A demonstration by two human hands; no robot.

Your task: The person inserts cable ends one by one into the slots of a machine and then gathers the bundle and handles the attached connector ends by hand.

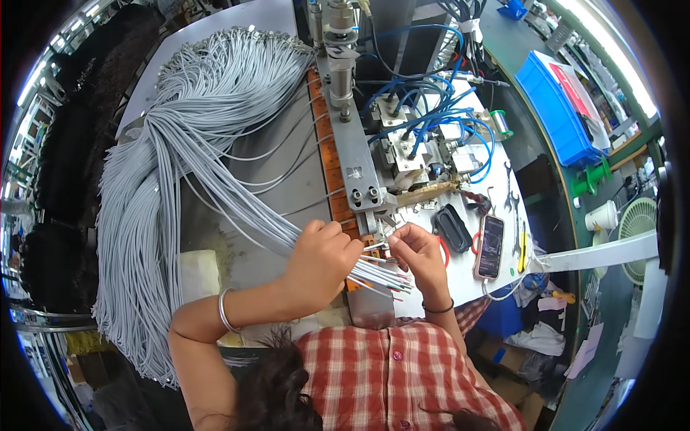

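Observation:
A bundle of grey cables (pixel 248 208) runs from a big heap (pixel 230 79) at the far left down to my left hand (pixel 325 257), which is closed around it. Past that fist the cable ends (pixel 381 276) fan out, showing small coloured wire tips. My right hand (pixel 419 257) pinches at the end of a single cable beside the tip of a metal machine head (pixel 363 194). The pinched end itself is too small to make out clearly. An orange rail (pixel 332 158) under the machine holds several single cables spaced along it.
Blue air tubes (pixel 424 122) loop over metal blocks at the right of the machine. A phone (pixel 490 248), a black open case (pixel 453 230), spanners (pixel 512 208) and a yellow screwdriver (pixel 523 251) lie on the white table. Beyond stands a blue bin (pixel 553 108).

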